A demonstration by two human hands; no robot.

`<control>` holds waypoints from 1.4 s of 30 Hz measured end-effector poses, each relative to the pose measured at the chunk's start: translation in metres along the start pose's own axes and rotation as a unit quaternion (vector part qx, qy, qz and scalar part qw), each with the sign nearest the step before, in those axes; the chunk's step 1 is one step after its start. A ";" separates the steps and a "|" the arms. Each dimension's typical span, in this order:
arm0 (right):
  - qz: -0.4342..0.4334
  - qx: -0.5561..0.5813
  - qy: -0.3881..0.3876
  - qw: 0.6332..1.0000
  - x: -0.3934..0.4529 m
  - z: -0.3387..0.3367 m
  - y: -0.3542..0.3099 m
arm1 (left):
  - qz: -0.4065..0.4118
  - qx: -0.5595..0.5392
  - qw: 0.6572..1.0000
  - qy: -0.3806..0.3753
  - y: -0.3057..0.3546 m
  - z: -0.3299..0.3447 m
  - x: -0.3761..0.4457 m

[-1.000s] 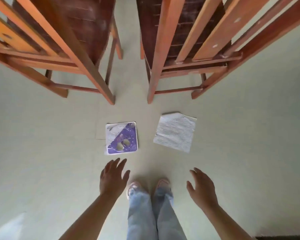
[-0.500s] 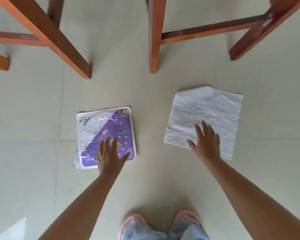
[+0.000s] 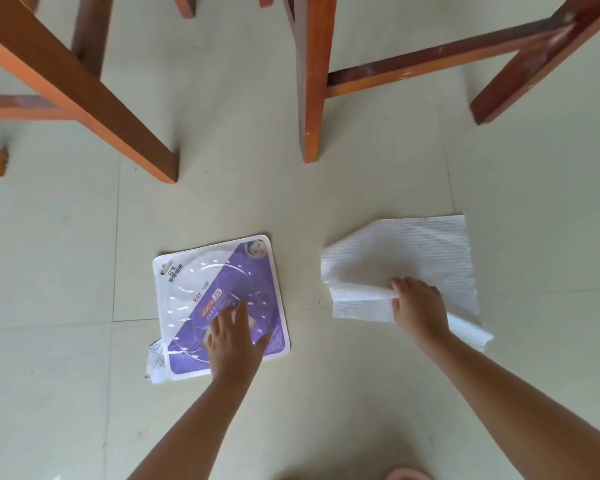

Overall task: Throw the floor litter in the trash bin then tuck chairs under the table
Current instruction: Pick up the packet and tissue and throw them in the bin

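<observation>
Right grip: right hand [image 3: 417, 306] has fingers pinched on the near edge of the white paper towel [image 3: 416, 252], which is folded up off the floor.
Left grip: left hand [image 3: 232, 337] is spread flat, fingers pressing the purple-and-white package [image 3: 201, 289].
Litter: both pieces are on the tiled floor [image 3: 326, 209], side by side, apart.
Chairs: wooden chair legs [image 3: 310, 81] stand just beyond.

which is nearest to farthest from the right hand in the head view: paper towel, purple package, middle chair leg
1. paper towel: in the right hand, its near edge pinched up.
2. purple package: on the floor to the left, under the left hand.
3. middle chair leg: standing farther ahead.
</observation>
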State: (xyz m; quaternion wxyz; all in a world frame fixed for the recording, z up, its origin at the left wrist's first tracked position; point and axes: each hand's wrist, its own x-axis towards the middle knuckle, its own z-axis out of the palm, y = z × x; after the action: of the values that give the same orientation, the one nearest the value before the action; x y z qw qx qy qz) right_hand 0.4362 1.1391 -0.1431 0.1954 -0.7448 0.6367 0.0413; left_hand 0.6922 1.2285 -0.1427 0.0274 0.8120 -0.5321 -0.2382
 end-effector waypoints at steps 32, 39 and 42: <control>-0.131 0.146 0.051 0.979 -0.026 0.025 -0.028 | 0.087 0.060 0.994 -0.014 -0.004 -0.040 -0.004; -0.064 0.248 0.126 0.958 -0.040 0.007 -0.045 | 0.103 -0.037 0.993 -0.038 0.031 -0.078 -0.024; -0.051 0.269 0.145 0.951 -0.047 -0.004 -0.050 | 0.132 -0.046 0.990 -0.030 0.042 -0.097 -0.024</control>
State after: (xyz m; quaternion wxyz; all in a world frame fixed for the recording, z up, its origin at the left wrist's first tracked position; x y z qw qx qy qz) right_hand 0.4751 1.1869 -0.1126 0.2960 -0.6938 0.6070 -0.2499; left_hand 0.6892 1.2111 -0.0354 0.0797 0.7252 -0.6234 -0.2812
